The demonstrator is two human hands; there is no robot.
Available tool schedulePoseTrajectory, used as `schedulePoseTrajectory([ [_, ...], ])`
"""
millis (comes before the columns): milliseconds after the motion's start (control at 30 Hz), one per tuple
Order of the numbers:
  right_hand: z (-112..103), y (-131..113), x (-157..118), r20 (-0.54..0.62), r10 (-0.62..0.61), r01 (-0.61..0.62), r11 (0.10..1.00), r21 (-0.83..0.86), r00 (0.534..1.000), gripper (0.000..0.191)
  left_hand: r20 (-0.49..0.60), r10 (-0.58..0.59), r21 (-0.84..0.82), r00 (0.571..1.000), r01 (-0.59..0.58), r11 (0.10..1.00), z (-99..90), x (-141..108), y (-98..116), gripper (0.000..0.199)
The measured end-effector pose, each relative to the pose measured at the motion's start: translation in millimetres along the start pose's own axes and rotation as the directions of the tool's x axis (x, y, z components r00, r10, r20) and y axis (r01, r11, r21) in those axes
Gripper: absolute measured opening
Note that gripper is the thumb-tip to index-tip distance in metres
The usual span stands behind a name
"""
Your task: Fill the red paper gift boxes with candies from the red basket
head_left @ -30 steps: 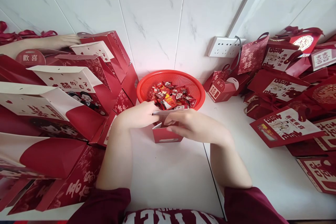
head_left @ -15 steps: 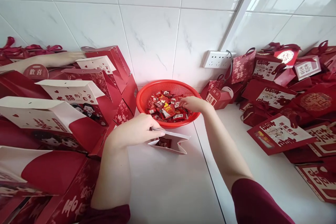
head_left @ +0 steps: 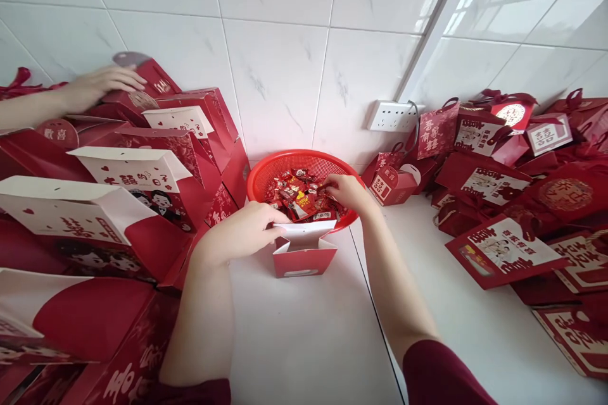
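Orange-red all over the basket [head_left: 327, 164], in a fine mesh of holes. Glossy red on the candies [head_left: 304, 202], broken up by bright yellow and white. Plain red outside the open box [head_left: 308, 259], pale inside, with 1 pale shape low on the front. Deep red on the cartons at left [head_left: 109, 316], with white flaps dotted with red hearts. Red again on the boxes at right [head_left: 475, 271], with white panels and bold dark red characters. Maroon on the sleeve [head_left: 437, 373]. White on the tiles [head_left: 270, 57], veined with grey.
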State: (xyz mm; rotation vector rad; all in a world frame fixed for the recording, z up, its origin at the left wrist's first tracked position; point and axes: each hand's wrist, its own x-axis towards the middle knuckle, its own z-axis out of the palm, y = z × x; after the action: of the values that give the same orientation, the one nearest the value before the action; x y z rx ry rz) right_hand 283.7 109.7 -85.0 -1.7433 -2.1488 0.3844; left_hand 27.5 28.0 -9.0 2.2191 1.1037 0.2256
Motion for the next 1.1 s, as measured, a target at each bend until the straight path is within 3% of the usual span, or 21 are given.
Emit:
schedulePoseTrajectory([
  [100,-11,-8,-31,-0.189,-0.083,0.135,0.950,0.281,0.978,0.024,-0.005,-0.029,0.046,1.000,0.030,0.999,2.3,4,-1,0.032],
  [167,-20,-14,-51,-0.366,-0.132,0.341,0.729,0.594,0.921,0.018,-0.014,-0.049,0.057,0.999,0.049,0.997,4.7,7,-1,0.033],
  [233,-31,-21,-67,-0.493,-0.143,0.499,0.461,0.734,0.858,0.010,-0.083,-0.058,0.054,0.995,0.063,0.997,7.4,12,-2,0.030],
  [267,-36,-24,-74,-0.523,-0.158,0.540,0.380,0.751,0.838,0.008,-0.154,-0.059,0.058,0.986,0.068,0.996,8.8,14,-2,0.028],
  [333,-44,-31,-85,-0.546,-0.203,0.582,0.306,0.753,0.813,0.009,-0.344,-0.040,0.083,0.938,0.073,0.994,11.2,19,-2,0.027],
  [400,-47,-37,-93,-0.542,-0.273,0.606,0.306,0.734,0.795,0.010,-0.520,-0.008,0.071,0.854,0.052,0.996,12.8,21,1,0.029],
  [467,-47,-43,-97,-0.529,-0.346,0.629,0.338,0.700,0.775,0.011,-0.607,0.003,-0.043,0.795,-0.037,0.998,13.7,20,7,0.034],
  [500,-47,-46,-99,-0.521,-0.382,0.641,0.351,0.682,0.763,0.012,-0.611,0.003,-0.125,0.792,-0.100,0.987,13.9,18,10,0.038],
  [567,-45,-51,-100,-0.509,-0.443,0.667,0.365,0.650,0.738,0.015,-0.536,0.012,-0.294,0.844,-0.200,0.935,14.1,13,17,0.041],
  [667,-42,-57,-100,-0.496,-0.473,0.674,0.366,0.642,0.728,0.015,-0.408,0.051,-0.452,0.912,-0.250,0.856,13.8,7,24,0.033],
  [733,-42,-60,-99,-0.496,-0.395,0.628,0.375,0.682,0.774,0.015,-0.428,0.043,-0.490,0.903,-0.271,0.828,13.2,7,24,0.030],
  [867,-40,-62,-94,-0.452,-0.195,0.491,0.429,0.758,0.870,0.017,-0.536,-0.014,-0.466,0.844,-0.282,0.839,11.7,8,20,0.036],
  [1100,-34,-63,-88,-0.345,-0.190,0.393,0.510,0.765,0.919,0.017,-0.489,0.007,-0.465,0.872,-0.267,0.844,10.4,10,17,0.023],
])
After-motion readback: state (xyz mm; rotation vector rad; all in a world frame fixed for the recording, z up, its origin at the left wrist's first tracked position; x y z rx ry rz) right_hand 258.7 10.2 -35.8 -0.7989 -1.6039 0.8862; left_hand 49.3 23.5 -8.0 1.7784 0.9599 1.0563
